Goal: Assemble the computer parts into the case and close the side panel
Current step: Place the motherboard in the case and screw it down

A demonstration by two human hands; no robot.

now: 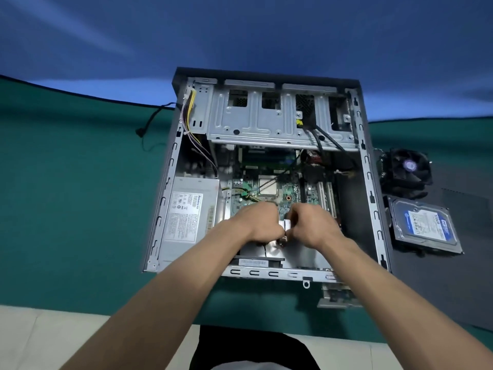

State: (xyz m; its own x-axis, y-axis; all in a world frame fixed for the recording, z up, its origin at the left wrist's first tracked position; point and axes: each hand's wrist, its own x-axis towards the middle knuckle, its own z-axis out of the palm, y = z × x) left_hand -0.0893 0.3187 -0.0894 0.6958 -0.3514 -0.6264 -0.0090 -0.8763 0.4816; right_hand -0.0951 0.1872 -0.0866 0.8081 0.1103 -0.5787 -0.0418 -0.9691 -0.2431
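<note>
The open computer case (pixel 369 182) lies on its side on the green table, its motherboard (pixel 288 190) with a bare CPU (pixel 267 185) exposed. Both my hands reach inside over the near part of the board. My left hand (pixel 260 222) and my right hand (pixel 312 225) have their fingers curled round a small white part (pixel 286 225) between them. What this part is I cannot tell. A grey power supply (pixel 186 214) sits at the case's left. The empty drive cage (pixel 266 121) spans the far end.
A black CPU fan cooler (pixel 405 169) and a blue-labelled hard drive (pixel 424 225) lie right of the case on a dark panel (pixel 469 260). A black cable (pixel 152 124) trails left of the case. A metal bracket (pixel 336 296) sticks out at the near edge.
</note>
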